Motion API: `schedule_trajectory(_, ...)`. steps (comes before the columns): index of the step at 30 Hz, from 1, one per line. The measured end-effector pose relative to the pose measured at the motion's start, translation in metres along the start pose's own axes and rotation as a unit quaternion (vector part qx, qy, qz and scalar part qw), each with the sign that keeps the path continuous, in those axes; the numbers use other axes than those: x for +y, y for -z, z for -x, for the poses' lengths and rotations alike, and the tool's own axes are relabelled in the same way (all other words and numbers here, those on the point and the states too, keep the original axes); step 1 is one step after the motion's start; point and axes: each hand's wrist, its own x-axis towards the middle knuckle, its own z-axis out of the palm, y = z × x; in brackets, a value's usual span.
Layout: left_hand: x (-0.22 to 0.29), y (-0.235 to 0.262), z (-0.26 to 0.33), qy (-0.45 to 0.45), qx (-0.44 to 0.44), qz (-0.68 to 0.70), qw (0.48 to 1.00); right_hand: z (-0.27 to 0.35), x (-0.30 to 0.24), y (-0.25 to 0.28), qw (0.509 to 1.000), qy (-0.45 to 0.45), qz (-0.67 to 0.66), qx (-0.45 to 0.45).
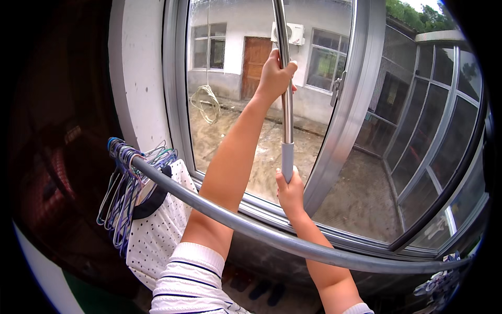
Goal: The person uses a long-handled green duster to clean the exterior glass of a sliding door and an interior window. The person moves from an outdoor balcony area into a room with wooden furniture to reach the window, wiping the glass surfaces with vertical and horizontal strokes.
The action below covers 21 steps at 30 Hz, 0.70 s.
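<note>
While the clothes rail (251, 227) crosses in front of both forearms, the person holds a shiny metal pole (288, 118) near upright before an aluminium-framed window (361, 104). Left grip (277, 77): closed around the bare metal shaft, well above the other. Right grip (291, 193): closed at the lower end of the pole, around the grey handle sleeve (287, 155). Pole location: ahead of the person, seen against the window glass; its top runs past the upper edge of the view, so what it meets there, if anything, cannot be told.

Step in hand, as judged: steadying and guiding the raised pole with both hands. Next move appears to call for coordinated hands, the upper one directing the shaft and the lower one supporting or pushing the handle, with the pole clear of the window latch (337, 89) on its right. Forearm travel seems limited by the rail; hangers (123, 157) and a white dotted garment (157, 235) hang at its left end, a likely snag for a wide left swing.
</note>
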Motion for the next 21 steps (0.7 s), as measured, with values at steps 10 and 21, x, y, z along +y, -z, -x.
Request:
schedule_trajectory(10,-0.003,-0.014,-0.003,-0.012,-0.011,-0.02,1.0,-0.008,-0.009,0.034,0.999,0.004,0.043,-0.011)
schedule_trajectory(21,-0.007,-0.026,0.004,0.044,0.116,0.062,0.99,-0.021,-0.061,0.129,0.97,0.04,0.239,-0.029)
